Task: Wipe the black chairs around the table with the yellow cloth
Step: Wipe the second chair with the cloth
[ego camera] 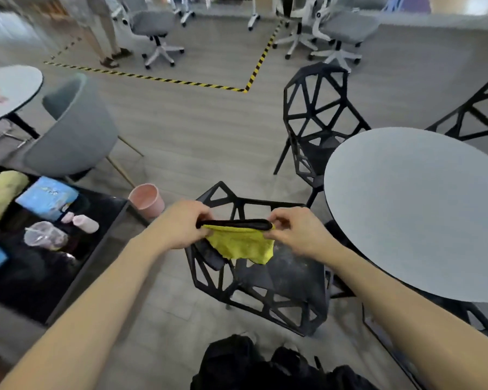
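Right at the bottom sits a lumpy black bag [237, 364] on the floor. Above it two bare arms reach forward. The left hand [181, 226] and the right hand [296, 235] each pinch one end of the yellow cloth [241, 244], with fingers curled round it. The cloth looks soft and fuzzy. It has a dark edge along its top and hangs down between the hands, over the nearest black chair [265, 288].

There are three black chairs. They are hard frames made of many triangle holes. The nearest one has a dusty-looking seat. The second black chair [316, 116] stands past the round grey table [423, 215], and the third black chair [479, 119] shows only partly at the right edge. The table top is smooth and plain.

One pink bucket [147, 199] stands on the floor to the left. Beside it is a black tray [68, 266] holding blue packets, a green roll and clear cups. One soft grey tub chair [76, 130] is behind it. Yellow and black striped tape [181, 81] runs across the wood-look floor. No writing can be read.
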The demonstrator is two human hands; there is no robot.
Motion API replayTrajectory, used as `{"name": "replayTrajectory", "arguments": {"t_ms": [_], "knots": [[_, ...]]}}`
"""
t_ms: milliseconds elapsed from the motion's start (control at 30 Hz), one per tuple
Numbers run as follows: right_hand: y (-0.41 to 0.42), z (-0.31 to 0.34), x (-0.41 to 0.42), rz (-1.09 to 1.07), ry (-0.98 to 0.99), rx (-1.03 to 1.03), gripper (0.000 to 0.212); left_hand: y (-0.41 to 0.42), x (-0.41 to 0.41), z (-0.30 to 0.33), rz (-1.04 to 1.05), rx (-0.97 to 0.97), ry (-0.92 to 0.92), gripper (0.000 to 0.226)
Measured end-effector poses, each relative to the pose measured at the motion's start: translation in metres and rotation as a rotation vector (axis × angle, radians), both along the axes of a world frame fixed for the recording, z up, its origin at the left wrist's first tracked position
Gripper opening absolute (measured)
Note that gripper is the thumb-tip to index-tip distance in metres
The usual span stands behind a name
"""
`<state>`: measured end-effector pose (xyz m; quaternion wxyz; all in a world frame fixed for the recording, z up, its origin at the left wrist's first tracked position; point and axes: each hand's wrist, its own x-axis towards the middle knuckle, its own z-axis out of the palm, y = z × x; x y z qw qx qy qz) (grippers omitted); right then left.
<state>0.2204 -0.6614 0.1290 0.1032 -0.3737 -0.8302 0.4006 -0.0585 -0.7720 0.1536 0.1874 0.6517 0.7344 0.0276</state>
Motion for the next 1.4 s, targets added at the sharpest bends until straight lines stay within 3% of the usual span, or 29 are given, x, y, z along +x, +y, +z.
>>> {"name": "replayTrajectory", "arguments": {"t_ms": [67,100,133,200,233,267,333,433,500,567,633,700,767,900,1000,1133,1233,1333,1400], "knots": [[0.005,0.029,0.012,-0.027,0.143,-0.023,0.018,-0.002,0.004,0.015,0.039,0.197,-0.097,0.015],[0.010,0.042,0.018,-0.078,0.250,-0.058,0.018,0.000,0.006,0.020,0.120,0.311,-0.289,0.018],[0.015,0.048,0.022,-0.129,0.351,-0.163,0.020,0.004,0.011,0.027,0.289,0.370,-0.615,0.024],[0.019,0.042,0.026,-0.209,0.381,-0.567,0.056,0.011,0.031,0.022,0.650,0.300,-1.351,0.037],[0.018,0.029,0.030,-0.235,0.271,-0.741,0.076,0.013,0.044,0.010,0.768,0.192,-1.572,0.041],[0.012,0.010,0.036,-0.237,0.154,-0.847,0.087,0.011,0.058,-0.005,0.825,0.044,-1.655,0.049],[-0.001,-0.025,0.051,-0.228,0.029,-0.892,0.084,-0.005,0.082,-0.035,0.790,-0.197,-1.589,0.057],[-0.008,-0.063,0.072,-0.360,0.039,-1.002,0.069,-0.028,0.097,-0.077,0.722,-0.284,-1.463,0.051],[-0.005,-0.069,0.074,-0.414,0.082,-1.123,0.052,-0.034,0.100,-0.096,0.698,-0.318,-1.389,0.072],[0.000,-0.057,0.067,-0.408,0.050,-0.993,0.030,-0.029,0.102,-0.095,0.644,-0.290,-1.191,0.102],[0.010,-0.031,0.058,-0.246,0.053,-0.638,0.036,-0.014,0.097,-0.079,0.563,-0.029,-0.889,0.112],[0.020,0.002,0.056,-0.099,0.153,-0.347,0.035,0.002,0.091,-0.050,0.517,0.367,-0.711,0.095],[0.025,0.030,0.056,-0.056,0.305,-0.226,0.035,0.010,0.086,-0.019,0.586,0.694,-0.629,0.074],[0.038,0.047,0.048,-0.164,0.483,-0.163,0.052,0.015,0.078,0.013,0.642,0.847,-0.662,0.047],[0.046,0.048,0.040,-0.142,0.528,-0.143,0.040,0.014,0.061,0.020,0.569,0.782,-0.705,0.049],[0.050,0.052,0.032,-0.044,0.331,0.023,0.025,0.003,0.026,0.020,0.439,0.579,-0.629,0.040],[0.047,0.064,0.025,0.008,0.242,0.113,0.027,-0.002,-0.002,-0.002,0.488,0.316,-0.745,0.034],[0.034,0.051,0.009,0.106,0.051,-0.019,0.021,-0.004,-0.009,-0.035,0.556,0.008,-0.977,0.019],[0.026,0.013,-0.005,0.120,-0.155,-0.168,0.028,-0.002,-0.006,-0.055,0.628,-0.073,-0.957,0.018]]}}
